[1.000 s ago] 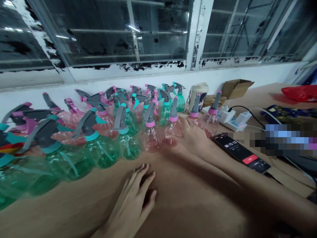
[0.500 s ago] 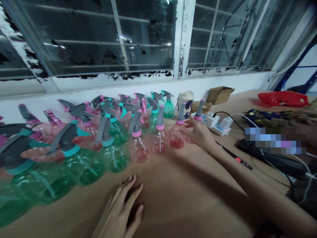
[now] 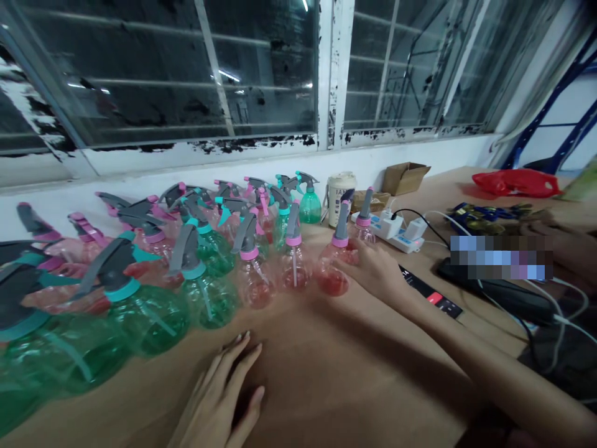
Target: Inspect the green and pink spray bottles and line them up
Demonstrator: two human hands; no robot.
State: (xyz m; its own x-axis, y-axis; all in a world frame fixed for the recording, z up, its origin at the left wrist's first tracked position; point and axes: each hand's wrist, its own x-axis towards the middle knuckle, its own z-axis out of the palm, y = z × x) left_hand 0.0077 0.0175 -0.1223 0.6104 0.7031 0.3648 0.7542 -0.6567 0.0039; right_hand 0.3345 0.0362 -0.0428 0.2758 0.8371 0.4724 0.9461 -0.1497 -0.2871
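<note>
My right hand (image 3: 375,270) grips the side of a pink spray bottle (image 3: 332,277) with a grey trigger head and pink collar; some of its fingers are hidden. Right behind that hand stands another pink spray bottle (image 3: 366,231). My left hand (image 3: 221,392) lies over the brown table with fingers stretched out, holding nothing. Ahead of it are a clear pink spray bottle (image 3: 254,283) and a green spray bottle (image 3: 209,302) with a teal collar. One more pink spray bottle (image 3: 295,267) stands just left of the gripped one.
Several more green and pink spray bottles crowd the left, up to the window wall. At the back stand a white cup (image 3: 339,199) and an open cardboard box (image 3: 405,178). A power strip (image 3: 403,239), a phone (image 3: 431,294), cables and a red bag (image 3: 515,183) lie to the right.
My right hand has drawn the gripped pink spray bottle a little toward me, away from the bottle behind it. My left hand stays about where it was. The view has shifted slightly right.
</note>
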